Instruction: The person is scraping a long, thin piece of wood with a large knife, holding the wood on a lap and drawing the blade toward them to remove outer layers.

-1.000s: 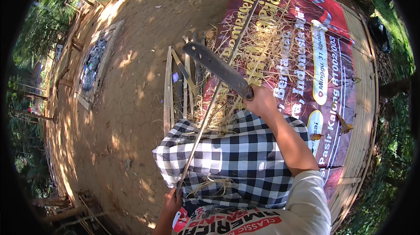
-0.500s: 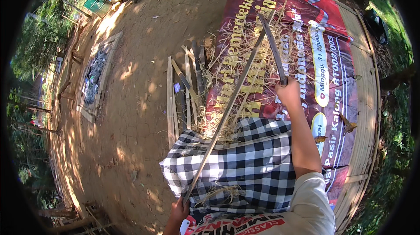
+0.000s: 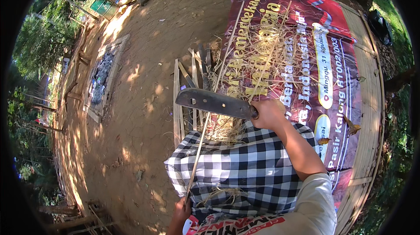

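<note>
My right hand is closed round the handle of a machete. The broad dark machete blade, pierced with holes, points left and shows its flat face, crossing over a long bamboo strip. Low in the view, my left hand grips the strip's near end. From there the strip slants away past the blade toward the far side of the banner. A black-and-white checked cloth covers my lap, with a few shavings on it.
A dark red printed banner covers a bamboo platform and bears a heap of pale shavings. Split bamboo pieces lie at its left. A framed ash pit and a green bin stand farther left on bare earth.
My right hand has come nearer and left, and the machete has swung from pointing away to pointing left. The strip's far end has shifted left; my left hand keeps its hold.
</note>
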Tool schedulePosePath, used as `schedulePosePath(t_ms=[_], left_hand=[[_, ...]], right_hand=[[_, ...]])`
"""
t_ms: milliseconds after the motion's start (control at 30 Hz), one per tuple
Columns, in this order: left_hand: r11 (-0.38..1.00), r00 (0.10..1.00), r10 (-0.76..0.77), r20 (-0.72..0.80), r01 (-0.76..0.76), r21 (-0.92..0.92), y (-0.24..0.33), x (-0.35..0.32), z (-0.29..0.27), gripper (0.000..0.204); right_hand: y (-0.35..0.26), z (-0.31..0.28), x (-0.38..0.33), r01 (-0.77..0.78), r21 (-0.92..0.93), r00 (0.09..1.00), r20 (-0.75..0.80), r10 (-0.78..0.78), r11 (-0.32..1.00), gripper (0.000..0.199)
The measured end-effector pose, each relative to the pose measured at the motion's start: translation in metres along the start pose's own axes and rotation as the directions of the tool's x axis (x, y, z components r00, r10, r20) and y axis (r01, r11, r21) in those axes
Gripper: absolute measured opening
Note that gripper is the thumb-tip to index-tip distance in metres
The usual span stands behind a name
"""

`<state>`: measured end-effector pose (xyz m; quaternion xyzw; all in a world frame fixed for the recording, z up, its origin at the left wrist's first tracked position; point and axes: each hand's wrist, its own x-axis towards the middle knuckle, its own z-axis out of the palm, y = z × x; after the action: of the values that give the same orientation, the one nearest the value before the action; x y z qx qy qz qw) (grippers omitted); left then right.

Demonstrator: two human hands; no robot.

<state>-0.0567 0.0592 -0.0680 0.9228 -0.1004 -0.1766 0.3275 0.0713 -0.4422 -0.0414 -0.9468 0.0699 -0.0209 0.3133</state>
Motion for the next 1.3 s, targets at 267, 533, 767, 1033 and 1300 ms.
schedulePosePath(t_ms=[267,533,767,1033,1300], left_hand=[[0.989,0.998,-0.062,0.020,0.064,-0.137,-0.009,0.002,-0.002,0.031],[0.982,0.995,-0.080,0.057,0.089,-0.166,-0.012,0.006,-0.009,0.031],[0.990,0.992,-0.112,0.057,0.116,-0.077,0.000,0.007,-0.024,0.025],[0.994,0.999,-0.053,0.013,0.054,-0.097,0.006,0.010,-0.021,0.023],[0.993,0.998,-0.043,0.040,0.047,-0.111,-0.001,0.011,-0.020,0.024]], right_hand=[[0.020,-0.006,-0.016,-0.086,0.499,0.996,0.047,0.073,0.862,0.015],[0.010,-0.008,-0.023,-0.497,0.819,0.867,0.482,-0.125,-0.288,0.016],[-0.021,0.003,-0.038,-0.592,0.801,0.800,0.598,0.059,-0.090,0.018],[0.017,-0.033,-0.027,-0.506,0.821,0.862,0.477,0.172,0.264,0.013],[-0.015,-0.003,-0.041,-0.470,0.839,0.862,0.369,0.347,0.274,0.014]])
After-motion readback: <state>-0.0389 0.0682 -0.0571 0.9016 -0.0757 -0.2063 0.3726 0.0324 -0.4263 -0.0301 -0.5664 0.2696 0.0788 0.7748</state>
